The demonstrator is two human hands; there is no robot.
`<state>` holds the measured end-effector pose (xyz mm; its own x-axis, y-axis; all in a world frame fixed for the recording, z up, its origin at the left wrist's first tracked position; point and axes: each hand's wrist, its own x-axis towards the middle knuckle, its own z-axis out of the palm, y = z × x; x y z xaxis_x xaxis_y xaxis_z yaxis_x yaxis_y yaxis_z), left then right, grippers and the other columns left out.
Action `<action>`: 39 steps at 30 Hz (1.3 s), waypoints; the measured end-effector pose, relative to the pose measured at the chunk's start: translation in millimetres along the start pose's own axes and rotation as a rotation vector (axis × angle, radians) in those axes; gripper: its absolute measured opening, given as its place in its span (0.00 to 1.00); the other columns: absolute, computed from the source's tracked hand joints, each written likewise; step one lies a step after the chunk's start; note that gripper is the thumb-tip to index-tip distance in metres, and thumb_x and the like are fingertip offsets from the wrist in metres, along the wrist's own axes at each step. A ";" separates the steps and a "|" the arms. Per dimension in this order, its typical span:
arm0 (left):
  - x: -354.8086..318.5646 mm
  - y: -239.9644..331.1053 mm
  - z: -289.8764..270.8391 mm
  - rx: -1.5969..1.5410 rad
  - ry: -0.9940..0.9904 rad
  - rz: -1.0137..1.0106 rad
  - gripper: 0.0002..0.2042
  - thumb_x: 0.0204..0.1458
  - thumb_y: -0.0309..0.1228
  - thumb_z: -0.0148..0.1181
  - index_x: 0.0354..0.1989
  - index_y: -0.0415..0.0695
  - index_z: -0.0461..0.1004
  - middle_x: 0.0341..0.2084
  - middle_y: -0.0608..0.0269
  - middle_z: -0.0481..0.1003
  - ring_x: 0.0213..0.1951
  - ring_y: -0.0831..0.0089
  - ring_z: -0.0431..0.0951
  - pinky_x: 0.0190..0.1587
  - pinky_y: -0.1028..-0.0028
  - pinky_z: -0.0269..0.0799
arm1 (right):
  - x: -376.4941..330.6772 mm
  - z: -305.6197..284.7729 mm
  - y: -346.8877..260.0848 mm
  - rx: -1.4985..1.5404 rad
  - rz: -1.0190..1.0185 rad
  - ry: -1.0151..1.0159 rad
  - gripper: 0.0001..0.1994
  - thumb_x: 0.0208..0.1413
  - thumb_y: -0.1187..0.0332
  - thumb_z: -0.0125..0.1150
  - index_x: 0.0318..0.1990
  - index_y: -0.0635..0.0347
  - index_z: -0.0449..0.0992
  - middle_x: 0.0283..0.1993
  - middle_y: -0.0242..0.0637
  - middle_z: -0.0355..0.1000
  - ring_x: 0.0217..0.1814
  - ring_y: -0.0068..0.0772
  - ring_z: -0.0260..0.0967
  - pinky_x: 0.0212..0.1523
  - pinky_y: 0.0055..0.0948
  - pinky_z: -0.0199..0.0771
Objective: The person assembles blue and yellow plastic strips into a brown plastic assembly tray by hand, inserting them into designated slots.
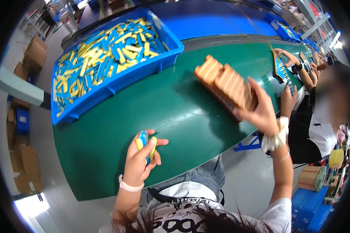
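My left hand [135, 167] is closed around a few small blue and yellow strip-shaped pieces [151, 149], low over the near left part of the green table. Gripped in my right hand [265, 114] is an orange-brown ridged holder [230, 84], tilted, its wavy surface facing up. A dark shadow lies on the tabletop below it. A bit of blue shows along the holder's lower side, but what sits there is hidden. My fingers clasp its near right end.
A blue plastic bin [118, 86] heaped with blue and yellow pieces stands at the far left of the green table [105, 134]. Behind it runs a blue belt [214, 21]. At the right, a co-worker's hands [287, 97] handle a similar holder [280, 70] with blue pieces.
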<state>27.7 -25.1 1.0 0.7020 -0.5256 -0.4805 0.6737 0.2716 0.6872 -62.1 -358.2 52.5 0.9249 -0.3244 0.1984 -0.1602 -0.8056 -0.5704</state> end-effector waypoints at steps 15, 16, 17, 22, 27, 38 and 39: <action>-0.5 -1.0 10.9 -0.057 0.028 0.090 0.19 0.54 0.20 0.44 0.56 0.39 0.56 0.39 0.45 0.71 0.16 0.78 0.68 0.07 0.88 0.52 | -94.0 72.0 -83.7 -0.090 -0.109 -0.186 0.42 0.33 0.63 0.72 0.58 0.71 0.61 0.52 0.50 0.64 0.49 0.48 0.64 0.49 0.40 0.63; -2.5 -1.9 9.8 -0.052 0.028 0.089 0.19 0.54 0.20 0.44 0.56 0.39 0.56 0.39 0.45 0.71 0.16 0.78 0.68 0.07 0.88 0.52 | -91.3 71.5 -83.1 -0.059 -0.125 -0.198 0.41 0.34 0.62 0.72 0.58 0.72 0.61 0.52 0.50 0.64 0.50 0.49 0.64 0.50 0.40 0.63; -4.6 -4.0 6.8 0.050 -0.027 0.077 0.19 0.54 0.19 0.45 0.56 0.40 0.55 0.40 0.44 0.71 0.14 0.79 0.67 0.08 0.88 0.53 | -89.5 70.0 -82.2 -0.056 -0.123 -0.196 0.41 0.34 0.62 0.72 0.58 0.72 0.61 0.52 0.50 0.64 0.50 0.49 0.64 0.50 0.40 0.63; -4.1 -17.3 2.2 0.064 -0.078 0.023 0.18 0.56 0.20 0.47 0.55 0.42 0.57 0.35 0.52 0.71 0.10 0.86 0.60 0.09 0.85 0.50 | -71.3 67.9 -56.7 0.042 -0.004 -0.102 0.41 0.38 0.59 0.70 0.59 0.73 0.60 0.53 0.54 0.64 0.51 0.55 0.63 0.53 0.42 0.63; -6.5 -21.9 18.5 0.061 -0.080 0.020 0.17 0.57 0.21 0.48 0.54 0.43 0.58 0.32 0.55 0.71 0.10 0.84 0.59 0.10 0.84 0.49 | -42.8 71.2 -42.6 -0.121 0.001 -0.045 0.39 0.38 0.59 0.71 0.59 0.67 0.62 0.54 0.50 0.63 0.56 0.50 0.59 0.56 0.41 0.60; -6.6 -41.8 42.9 0.316 -0.071 0.273 0.15 0.56 0.26 0.54 0.50 0.40 0.60 0.28 0.55 0.74 0.16 0.81 0.65 0.17 0.83 0.59 | -49.4 78.1 -43.4 0.054 -0.055 0.086 0.23 0.45 0.59 0.67 0.47 0.63 0.74 0.49 0.46 0.69 0.53 0.46 0.62 0.56 0.41 0.57; -5.7 -44.8 43.6 0.334 -0.087 0.323 0.15 0.57 0.26 0.54 0.50 0.41 0.60 0.29 0.55 0.74 0.17 0.82 0.66 0.18 0.84 0.60 | -56.6 72.0 -55.0 0.152 -0.075 0.072 0.21 0.45 0.59 0.67 0.45 0.63 0.75 0.46 0.45 0.70 0.51 0.45 0.64 0.54 0.40 0.59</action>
<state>-16.5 -69.4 -3.4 0.8318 -0.5267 -0.1753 0.3027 0.1657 0.9386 -80.8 -259.8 15.2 0.9042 -0.3053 0.2988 -0.0325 -0.7466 -0.6645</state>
